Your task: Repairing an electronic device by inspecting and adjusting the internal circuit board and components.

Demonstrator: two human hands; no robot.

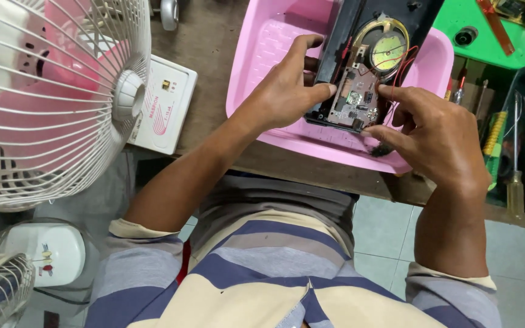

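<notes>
An opened black device case (390,18) lies over a pink plastic tray (262,54); inside it show a round speaker (385,48) with a gold rim, thin red wires and a brown circuit board (353,100). My left hand (287,85) grips the case's left edge, thumb pressed by the board. My right hand (435,130) holds the case's lower right corner, with fingertips touching the board's right and bottom edges.
A white-grilled fan with pink blades (50,97) stands close at the left, above a white fan base (50,252). A white box (165,106) lies on the wooden bench (208,36). Screwdrivers and tools (518,158) hang at the right, beside a green board (493,30).
</notes>
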